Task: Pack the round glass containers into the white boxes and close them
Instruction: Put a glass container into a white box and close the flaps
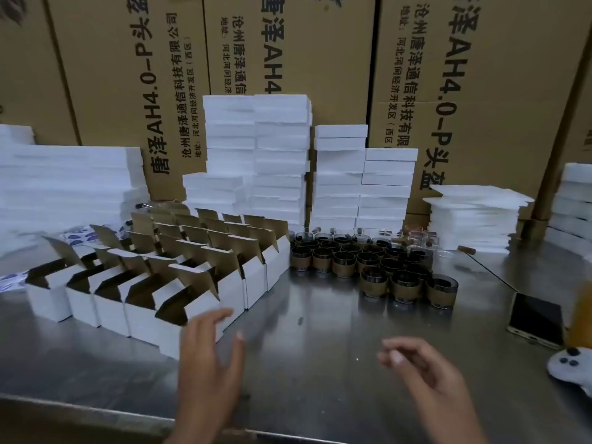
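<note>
Both hands are held over the steel table (320,331), fingers loosely spread and nothing gripped: the left hand (208,357) at seven o'clock, overlapping the nearest open box in view, contact not to be told; the right hand (426,376) at five o'clock. White boxes (234,293), flaps raised, are ranged in rows from nine to eleven o'clock. Round glass containers (371,261), dark with tan bands, are clustered at one o'clock, just beside the boxes. Closed white boxes (282,161) are stacked at twelve o'clock against brown cartons (288,43). Foam sheets (474,219) are piled at two o'clock. A phone (536,320) is laid at three o'clock, a white controller (570,366) at four
</note>
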`<state>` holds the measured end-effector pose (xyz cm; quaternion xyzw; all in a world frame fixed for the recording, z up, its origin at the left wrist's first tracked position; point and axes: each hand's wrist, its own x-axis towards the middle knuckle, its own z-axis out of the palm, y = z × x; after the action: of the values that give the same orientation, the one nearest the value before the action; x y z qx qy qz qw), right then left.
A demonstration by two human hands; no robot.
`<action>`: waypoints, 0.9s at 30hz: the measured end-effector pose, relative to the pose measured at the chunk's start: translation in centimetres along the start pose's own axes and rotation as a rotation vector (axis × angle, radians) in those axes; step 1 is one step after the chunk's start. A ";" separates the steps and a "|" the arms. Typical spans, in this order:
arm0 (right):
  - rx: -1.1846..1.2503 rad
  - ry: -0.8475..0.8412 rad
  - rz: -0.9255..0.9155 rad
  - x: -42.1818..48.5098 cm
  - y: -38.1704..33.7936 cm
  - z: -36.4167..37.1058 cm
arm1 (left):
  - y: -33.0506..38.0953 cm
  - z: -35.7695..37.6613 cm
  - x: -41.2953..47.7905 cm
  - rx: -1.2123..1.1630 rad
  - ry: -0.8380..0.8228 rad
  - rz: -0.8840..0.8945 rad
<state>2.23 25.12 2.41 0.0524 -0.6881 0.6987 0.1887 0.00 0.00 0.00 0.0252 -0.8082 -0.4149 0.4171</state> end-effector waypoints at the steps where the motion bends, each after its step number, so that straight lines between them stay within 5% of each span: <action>1: -0.008 -0.026 -0.020 0.3 0.2 0.5 | -0.4 -0.4 1.0 0.121 0.034 0.027; 5: -0.016 -0.131 -0.042 1.4 1.5 2.0 | -3.0 -1.3 3.5 0.544 0.005 0.013; 11: -0.061 -0.144 -0.013 2.9 3.8 3.5 | -5.2 -2.2 3.6 0.699 -0.206 0.076; 20: -0.199 -0.203 -0.029 2.2 5.3 4.0 | 1.1 0.2 0.9 0.506 -0.197 0.434; 27: -0.173 -0.382 0.039 4.0 6.8 4.5 | 7.0 7.4 -1.0 0.230 -0.318 0.337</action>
<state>-4.56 21.61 -2.45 0.1542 -0.7696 0.6180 0.0453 -2.33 9.77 1.96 -0.1282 -0.8983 -0.2435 0.3425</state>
